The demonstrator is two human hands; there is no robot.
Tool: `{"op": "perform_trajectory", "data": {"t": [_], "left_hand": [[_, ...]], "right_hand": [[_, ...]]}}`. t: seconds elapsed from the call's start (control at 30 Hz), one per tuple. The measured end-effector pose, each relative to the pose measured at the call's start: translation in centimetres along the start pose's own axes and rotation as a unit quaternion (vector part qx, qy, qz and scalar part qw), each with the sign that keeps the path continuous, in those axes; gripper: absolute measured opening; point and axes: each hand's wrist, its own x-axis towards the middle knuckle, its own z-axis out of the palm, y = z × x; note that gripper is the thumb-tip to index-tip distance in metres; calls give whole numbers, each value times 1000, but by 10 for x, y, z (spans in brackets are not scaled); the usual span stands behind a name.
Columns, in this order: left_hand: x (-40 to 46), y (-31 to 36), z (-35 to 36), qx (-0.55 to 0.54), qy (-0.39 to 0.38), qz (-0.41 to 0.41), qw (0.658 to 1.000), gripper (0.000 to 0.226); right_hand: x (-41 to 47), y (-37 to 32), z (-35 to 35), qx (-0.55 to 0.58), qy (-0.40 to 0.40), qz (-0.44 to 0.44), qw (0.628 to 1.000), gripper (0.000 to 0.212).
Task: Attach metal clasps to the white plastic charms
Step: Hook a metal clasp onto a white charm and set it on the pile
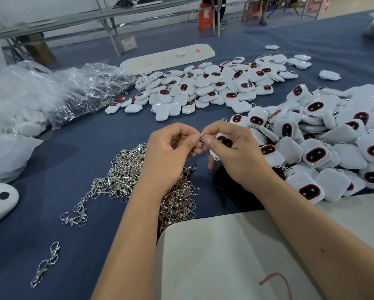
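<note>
Both hands are meeting above the counter (78,161): the left hand (171,148) is pinching a small metal ring (201,137) while the right hand (231,148) is clamping a white charm (221,141), likely steadying its loop for threading. Loose clasps (125,169) are lying heaped just below; a clear bag (91,87) is holding dark pieces I can't identify.

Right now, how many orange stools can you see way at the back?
1. The orange stool stands on the floor at the far back, beyond the blue table, beside a grey bench leg. Others may be hidden.
</note>
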Motion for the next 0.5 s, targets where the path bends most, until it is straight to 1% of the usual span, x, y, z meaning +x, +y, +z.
{"op": "perform_trajectory", "data": {"t": [0.13, 0.27, 0.43, 0.5], "left_hand": [[0, 1, -2, 28, -14, 8, 999, 17], [0, 0, 1, 94, -2, 27, 995, 18], [-1, 2, 0, 221, 9, 81, 972, 17], [0, 3, -2, 243, 6, 99, 965, 15]], "right_hand": [[1, 2, 0, -2, -18, -2, 1000, 14], [0, 4, 1, -19, 4, -14, 1000, 15], [0, 3, 4, -118, 50, -72, 989, 16], [0, 2, 4, -138, 56, -87, 985, 16]]}}
